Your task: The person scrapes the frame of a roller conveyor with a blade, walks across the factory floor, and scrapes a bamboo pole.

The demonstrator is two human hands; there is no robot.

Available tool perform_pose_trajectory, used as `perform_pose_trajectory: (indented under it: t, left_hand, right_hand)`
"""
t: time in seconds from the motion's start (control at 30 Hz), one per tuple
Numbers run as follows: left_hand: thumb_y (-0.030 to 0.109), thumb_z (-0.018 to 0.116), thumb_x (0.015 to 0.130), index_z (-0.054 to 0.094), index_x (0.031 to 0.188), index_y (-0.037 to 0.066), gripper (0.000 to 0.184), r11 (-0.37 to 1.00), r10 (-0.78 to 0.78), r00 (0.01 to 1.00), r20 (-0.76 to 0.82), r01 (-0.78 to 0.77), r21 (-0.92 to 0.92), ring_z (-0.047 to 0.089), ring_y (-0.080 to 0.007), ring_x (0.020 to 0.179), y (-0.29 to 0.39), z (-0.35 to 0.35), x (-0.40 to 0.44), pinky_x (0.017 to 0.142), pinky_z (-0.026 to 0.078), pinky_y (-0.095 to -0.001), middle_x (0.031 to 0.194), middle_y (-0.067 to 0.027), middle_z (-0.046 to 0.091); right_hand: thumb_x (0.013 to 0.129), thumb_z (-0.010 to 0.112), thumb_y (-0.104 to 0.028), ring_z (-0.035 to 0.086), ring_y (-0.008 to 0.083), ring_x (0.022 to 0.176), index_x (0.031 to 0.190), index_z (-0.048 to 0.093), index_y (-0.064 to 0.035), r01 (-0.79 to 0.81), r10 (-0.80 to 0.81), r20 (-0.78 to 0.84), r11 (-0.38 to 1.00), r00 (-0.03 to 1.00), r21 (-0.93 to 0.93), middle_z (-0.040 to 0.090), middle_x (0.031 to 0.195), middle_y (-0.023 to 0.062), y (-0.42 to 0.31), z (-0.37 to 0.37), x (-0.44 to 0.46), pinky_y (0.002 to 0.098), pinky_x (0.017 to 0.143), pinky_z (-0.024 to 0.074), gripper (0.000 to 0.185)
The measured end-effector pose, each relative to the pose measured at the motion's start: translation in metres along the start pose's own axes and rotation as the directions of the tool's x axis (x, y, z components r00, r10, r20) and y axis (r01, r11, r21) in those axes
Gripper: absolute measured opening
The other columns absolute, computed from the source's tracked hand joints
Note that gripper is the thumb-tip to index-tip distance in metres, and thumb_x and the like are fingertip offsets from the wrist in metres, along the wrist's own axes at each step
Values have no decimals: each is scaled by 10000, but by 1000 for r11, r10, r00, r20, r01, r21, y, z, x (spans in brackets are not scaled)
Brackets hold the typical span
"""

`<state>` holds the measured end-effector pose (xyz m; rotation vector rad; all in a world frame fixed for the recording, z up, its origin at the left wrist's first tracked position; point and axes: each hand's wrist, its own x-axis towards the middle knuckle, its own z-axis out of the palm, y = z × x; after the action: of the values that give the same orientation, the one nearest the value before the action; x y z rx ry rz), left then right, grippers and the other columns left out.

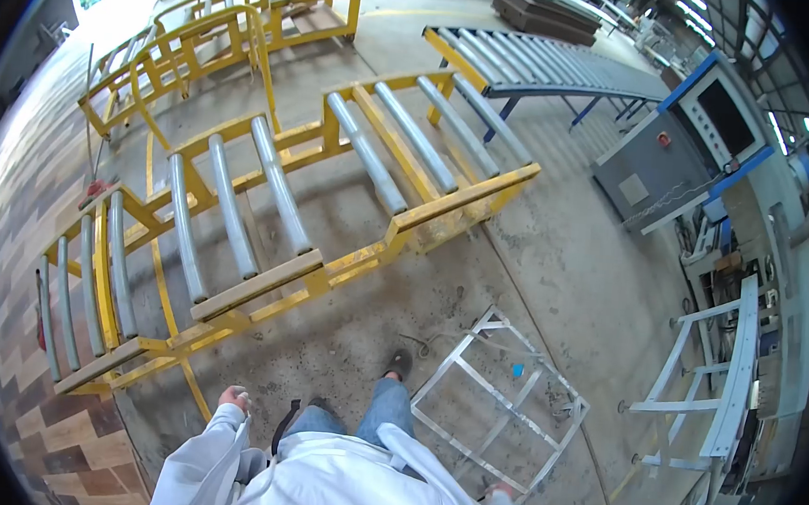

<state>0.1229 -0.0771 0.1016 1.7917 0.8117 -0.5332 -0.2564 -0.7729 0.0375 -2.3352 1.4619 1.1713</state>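
Note:
My left hand [235, 396] hangs beside my body at the lower left, fingers curled in, with no object visible in it. A pale patch shows at its fingertips. My right hand [499, 491], mostly hidden by the white sleeve, is closed at the near bar of a white metal frame [485, 381]. This rectangular frame has crossing inner bars and extends out to my right side. A small blue piece [517, 370] shows through one of its openings.
A yellow roller conveyor [357, 266] with grey rollers runs across the front. Behind it stand another roller conveyor [549, 67] and yellow railings [259, 50]. To the right are a grey control cabinet [659, 167] and a light metal rack [732, 369]. A cable crosses the concrete floor.

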Motion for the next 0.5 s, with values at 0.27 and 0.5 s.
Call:
perform_pose_trajectory:
  t: [0.27,0.5]
  left_hand:
    - [262,631,788,543,875,93,209,968,151,988,-7,-150,-202,427,-117,439,13,4,53,369,320,-247,680,-47,543]
    - [357,546,830,536,1041,108,326,580,573,767,-289,-628,-518,480,-109,616,133,50,134,512,401,-243,723,9,505]
  right_hand:
    - [690,643,-354,611,283,876,898,654,-79,-201,219,-8,909,976,365,634,938,117,33,119,-57,369,734,490,345]
    - [657,611,-246,590,309,888,890,648,-99,-165,362,-248,802,898,574,622,926,146,-49,-89,-143,361,780,466,278]
